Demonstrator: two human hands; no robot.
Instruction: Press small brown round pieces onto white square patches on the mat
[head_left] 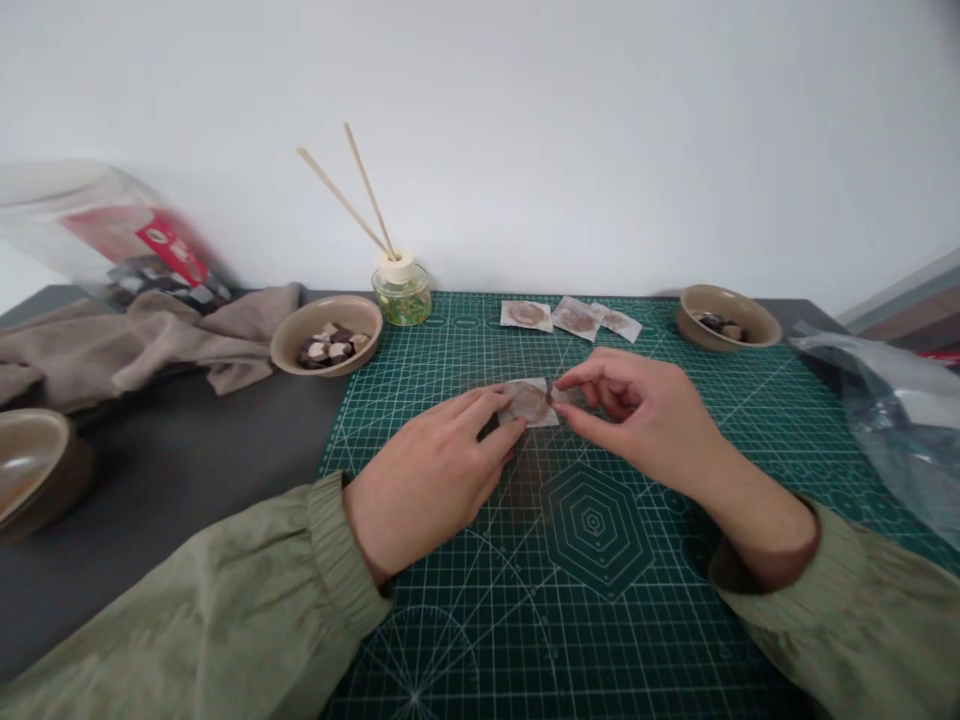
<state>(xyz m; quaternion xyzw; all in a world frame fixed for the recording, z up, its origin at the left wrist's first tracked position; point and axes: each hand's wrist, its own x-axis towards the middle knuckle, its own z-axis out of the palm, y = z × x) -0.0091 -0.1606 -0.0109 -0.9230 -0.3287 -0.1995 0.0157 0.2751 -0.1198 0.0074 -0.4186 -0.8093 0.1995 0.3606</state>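
Here's the small clear packet (529, 402), a flat, glossy square with a brownish round disc sealed inside, sitting mid-mat. The left hand (427, 478) lies flat, fingertips (504, 405) pressing the packet's left edge down. The right hand (645, 410) pinches its right edge between thumb and forefinger. Beneath it all, the green cutting mat (600, 620), smooth, ruled with a white grid and a hexagon at 6 o'clock from the packet.

At 12 o'clock, three more packets (571, 318) lie in a row, well apart from the hands. At 11 o'clock stands a glass reed diffuser (403, 290) with two thin sticks. At 10 o'clock, a tan bowl (327, 334) of mixed chips sits at the mat's left edge; at 2 o'clock, a second bowl (726, 318). Crumpled beige cloth (150, 335) lies far left, a plastic bag (892, 420) right. Open mat remains toward 6 o'clock.
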